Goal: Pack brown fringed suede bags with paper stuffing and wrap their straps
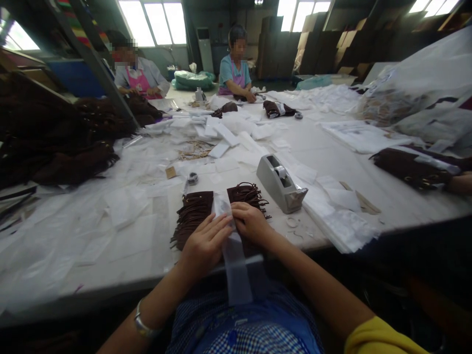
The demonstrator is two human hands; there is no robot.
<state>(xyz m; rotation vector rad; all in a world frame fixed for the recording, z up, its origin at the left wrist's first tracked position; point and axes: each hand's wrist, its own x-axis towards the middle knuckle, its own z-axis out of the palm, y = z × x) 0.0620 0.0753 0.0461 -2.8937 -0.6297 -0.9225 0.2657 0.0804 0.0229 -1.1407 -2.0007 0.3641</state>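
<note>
A dark brown fringed bundle [193,216], which looks like folded leather or suede goods with small metal eyelets, lies at the table's near edge. Across its middle runs a translucent white plastic strip [236,270], its loose end hanging over the edge towards my lap. My left hand [206,241] lies on the strip with fingers stretched out flat. From the other side, my right hand [252,223] has its fingers bent against the strip's right edge; the thumb is hidden. Just right of the bundle stands a grey tape dispenser [280,184].
White plastic sheets and strips [228,132] cover much of the table [313,142]. Brown goods are heaped on the left [55,142]. A wrapped brown bundle [416,164] lies at the right, with another person's hand [460,183] at it. Two co-workers sit across the table.
</note>
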